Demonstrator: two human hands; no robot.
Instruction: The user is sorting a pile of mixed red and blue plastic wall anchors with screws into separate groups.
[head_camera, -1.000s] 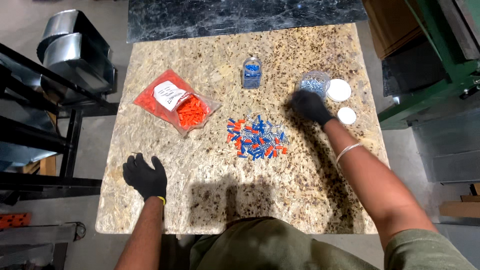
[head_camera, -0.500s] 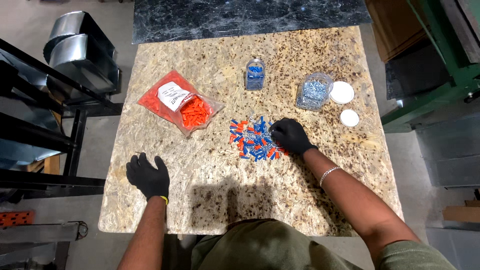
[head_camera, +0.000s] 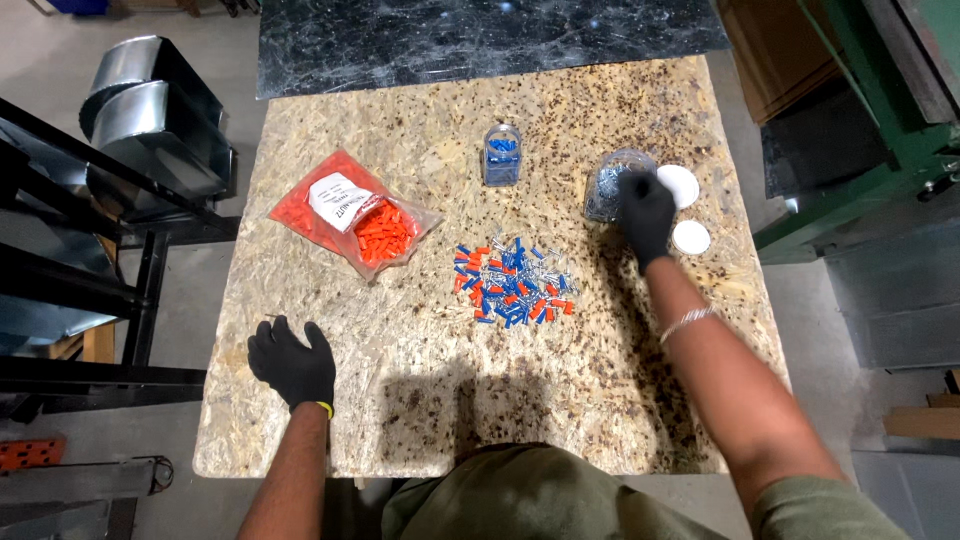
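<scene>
Right hand: black-gloved, reached over the clear jar's mouth, fingers curled downward; whether anything was pinched, cannot tell.
Clear jar: stood touching the right hand, up and right of the connector pile, partly filled with small pale pieces.
White lids: two round ones, just right of the jar; nearer one lay below the first.
Connector pile: blue and orange pieces scattered loosely at the table's middle, down and left of the jar.
Small clear box: upright, above the pile, held blue pieces.
Orange bag: open, left of the pile, spilled orange pieces at its mouth.
Left hand: black-gloved, laid flat, fingers spread, gripped nothing, well down and left of the pile.
Table: speckled chipboard top.
</scene>
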